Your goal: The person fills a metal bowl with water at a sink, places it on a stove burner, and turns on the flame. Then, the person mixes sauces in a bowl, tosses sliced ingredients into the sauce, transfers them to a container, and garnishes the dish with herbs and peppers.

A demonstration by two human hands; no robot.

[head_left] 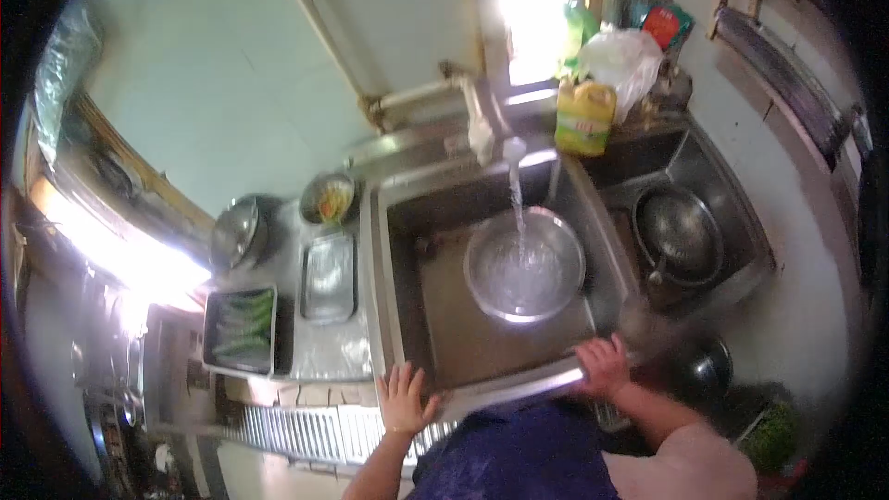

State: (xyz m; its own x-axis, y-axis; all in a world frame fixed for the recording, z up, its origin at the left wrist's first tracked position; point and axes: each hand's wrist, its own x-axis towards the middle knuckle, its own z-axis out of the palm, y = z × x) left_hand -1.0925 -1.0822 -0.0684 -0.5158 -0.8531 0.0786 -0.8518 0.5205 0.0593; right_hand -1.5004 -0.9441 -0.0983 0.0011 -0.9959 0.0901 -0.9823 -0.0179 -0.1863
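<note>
My left hand (404, 400) rests with spread fingers at the front left corner of the large sink (482, 391), holding nothing. On the sink's front rim, further right, lies my right hand (604, 364), fingers apart and empty. Inside the large sink stands a round metal basin (524, 264) with water in it. A stream of water (519, 199) falls into the basin from the faucet (480, 130). Neither hand touches the basin.
A smaller right sink (648, 162) holds a dark pan (679, 234). Behind stands a yellow jug (584, 118). Left on the counter are a tray of green vegetables (244, 326), an empty metal tray (328, 278), a bowl of cut food (328, 201) and a metal bowl (237, 232).
</note>
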